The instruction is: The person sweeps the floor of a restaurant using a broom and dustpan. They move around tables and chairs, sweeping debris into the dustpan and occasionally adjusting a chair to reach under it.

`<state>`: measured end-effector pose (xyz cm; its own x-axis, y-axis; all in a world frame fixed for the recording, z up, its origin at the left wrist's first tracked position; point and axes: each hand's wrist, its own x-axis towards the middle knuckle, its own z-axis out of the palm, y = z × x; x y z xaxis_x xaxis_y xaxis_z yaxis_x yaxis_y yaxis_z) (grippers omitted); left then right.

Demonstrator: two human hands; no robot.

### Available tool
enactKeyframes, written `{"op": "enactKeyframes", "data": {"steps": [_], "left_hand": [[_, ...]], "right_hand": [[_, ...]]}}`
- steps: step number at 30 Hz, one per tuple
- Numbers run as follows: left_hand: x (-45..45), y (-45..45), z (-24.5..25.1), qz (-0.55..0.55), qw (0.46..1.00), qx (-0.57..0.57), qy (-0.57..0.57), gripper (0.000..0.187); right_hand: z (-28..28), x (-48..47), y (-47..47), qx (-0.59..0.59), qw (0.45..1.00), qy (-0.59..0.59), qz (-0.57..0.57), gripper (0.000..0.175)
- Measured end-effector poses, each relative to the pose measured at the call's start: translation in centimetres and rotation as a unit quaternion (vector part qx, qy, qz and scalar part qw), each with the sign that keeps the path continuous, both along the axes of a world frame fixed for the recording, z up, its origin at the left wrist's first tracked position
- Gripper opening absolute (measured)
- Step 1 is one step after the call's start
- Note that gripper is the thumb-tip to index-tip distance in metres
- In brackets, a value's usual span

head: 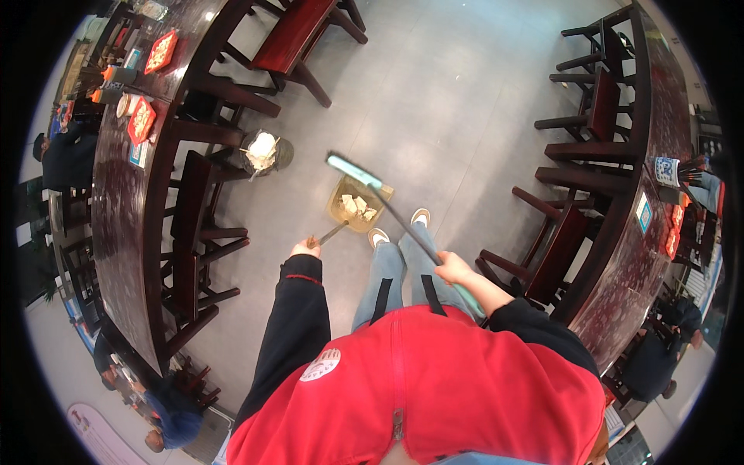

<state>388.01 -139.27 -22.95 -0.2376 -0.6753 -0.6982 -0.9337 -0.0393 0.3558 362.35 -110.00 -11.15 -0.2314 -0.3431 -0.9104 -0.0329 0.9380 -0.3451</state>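
Observation:
My left hand (306, 249) grips the handle of a yellowish dustpan (332, 210), which stands on the grey floor with crumpled pale tissues (356, 204) inside. The shaft of a broom (405, 224) is in my right hand (454, 268); its lower end shows pale green below the fist. The broom's light-green head (353, 170), with dark bristles, lies across the far edge of the dustpan in this view. Whether the bristles touch the pan or the floor, I cannot tell.
A full waste bin (283, 152) stands beside the left bench. Long dark wooden tables (125, 232) (625, 279) run along both sides, with benches (296, 35) and wooden chairs (192, 232) jutting inward. Small white scraps dot the floor ahead. People sit beyond the tables.

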Motion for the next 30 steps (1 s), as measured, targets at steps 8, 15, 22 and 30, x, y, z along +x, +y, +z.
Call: {"op": "enactKeyframes", "data": {"steps": [8,15,22,30], "left_hand": [[2.6,0.9,0.3,0.062,0.997,0.034,-0.019,0.014],[5.1,0.3,-0.7,0.027,0.998,0.052,-0.036,0.014],[3.7,-0.1,-2.3,-0.027,0.996,0.01,-0.088,0.019],[5.0,-1.0,-1.4,-0.015,1.0,-0.003,0.011,0.014]], "right_hand": [[-2.8,-15.1,3.8,0.059,0.965,0.256,-0.012,0.038],[-9.0,-17.4,-2.1,0.123,0.983,0.108,-0.086,0.016],[-9.1,-1.3,-6.1,0.144,0.984,0.029,0.101,0.028],[-3.8,4.5,-5.5,0.035,0.969,-0.024,0.244,0.032]]}}
